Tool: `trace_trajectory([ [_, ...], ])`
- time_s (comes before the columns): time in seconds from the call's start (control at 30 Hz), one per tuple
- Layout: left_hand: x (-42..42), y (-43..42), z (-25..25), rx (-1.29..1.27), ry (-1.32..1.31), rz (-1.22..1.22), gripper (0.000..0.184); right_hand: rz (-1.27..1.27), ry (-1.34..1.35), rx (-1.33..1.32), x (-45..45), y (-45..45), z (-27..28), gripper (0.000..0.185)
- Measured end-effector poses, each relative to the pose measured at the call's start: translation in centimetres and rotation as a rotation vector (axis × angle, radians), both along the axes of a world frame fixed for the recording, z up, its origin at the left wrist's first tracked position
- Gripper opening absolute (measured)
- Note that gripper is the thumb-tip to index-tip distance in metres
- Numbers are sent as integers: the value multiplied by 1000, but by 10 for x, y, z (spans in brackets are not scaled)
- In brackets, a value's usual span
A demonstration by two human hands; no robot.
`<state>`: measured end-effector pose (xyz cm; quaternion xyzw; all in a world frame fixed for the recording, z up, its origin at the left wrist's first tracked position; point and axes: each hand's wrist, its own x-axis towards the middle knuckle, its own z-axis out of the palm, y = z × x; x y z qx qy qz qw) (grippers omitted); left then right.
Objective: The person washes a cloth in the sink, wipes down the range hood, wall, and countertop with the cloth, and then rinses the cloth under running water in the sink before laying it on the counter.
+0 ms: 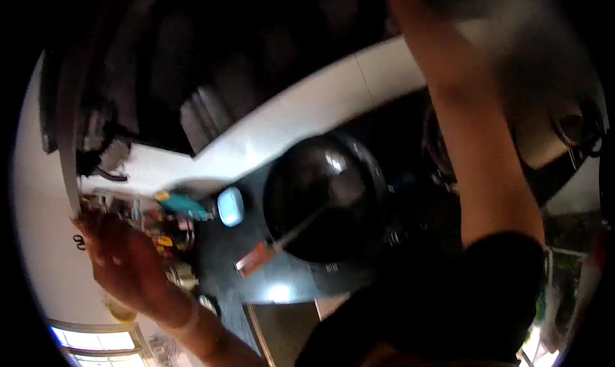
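My left hand [125,264] is raised at the left, with its fingers closed at the lower end of a long pale strip that looks like the edge of a cabinet door [68,165]. My right forearm reaches up past the stove to the top edge of the picture, where the hand is out of view. Below, between my arms, a large dark wok [301,194] sits on the stove. A spatula [256,258] with a reddish-brown handle rests in it, the handle sticking out over the rim toward me.
A light-blue box [230,207] stands on the dark counter [221,258] left of the wok. Several jars and packets [163,232] crowd the corner beside my left hand. Dark cabinets hang overhead. Another pot [435,139] is partly hidden behind my right arm.
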<state>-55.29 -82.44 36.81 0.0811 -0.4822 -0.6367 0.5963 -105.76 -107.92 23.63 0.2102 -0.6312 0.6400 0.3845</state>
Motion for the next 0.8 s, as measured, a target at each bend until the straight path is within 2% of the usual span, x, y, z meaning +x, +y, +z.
trace_trajectory([
  [0.03, -4, -1, 5, -41, 21, -19, 18, 1, -25, -202, -1, -12, 29, 58],
  [0.17, -6, 3, 18, 2, -26, -48, 18, 1559, -238, -1178, 109, -29, 56, 63],
  [0.2, -5, 1, 16, -64, -49, 36, 18, 1687, 46, -1168, 146, -50, 62, 62],
  [0.27, -4, 0, 19, -41, -25, -100, 16, 1196, 363, -749, 213, -63, 64, 60],
  [0.3, -3, 0, 20, -21, -12, -168, 18, 598, 357, -362, 235, -52, 63, 59],
  [0.33, -4, -3, 19, -98, -57, -130, 17, 888, 261, -449, 244, -43, 62, 59],
  [0.47, -4, -2, 19, -84, -59, -96, 17, 2007, -253, -734, 258, 0, 48, 60],
  [0.53, -4, -6, 18, -104, -51, -148, 17, 2048, -470, -794, 268, 21, 47, 54],
  [0.6, -5, -5, 18, -53, -18, -148, 18, 1595, -565, -768, 288, 38, 49, 44],
  [0.7, -6, -1, 20, 43, 5, -180, 15, 2131, -1436, -1116, 338, 43, 62, 40],
  [0.8, -7, 1, 18, 119, -8, -195, 16, 2367, -1385, -1312, 375, 66, 124, 46],
])
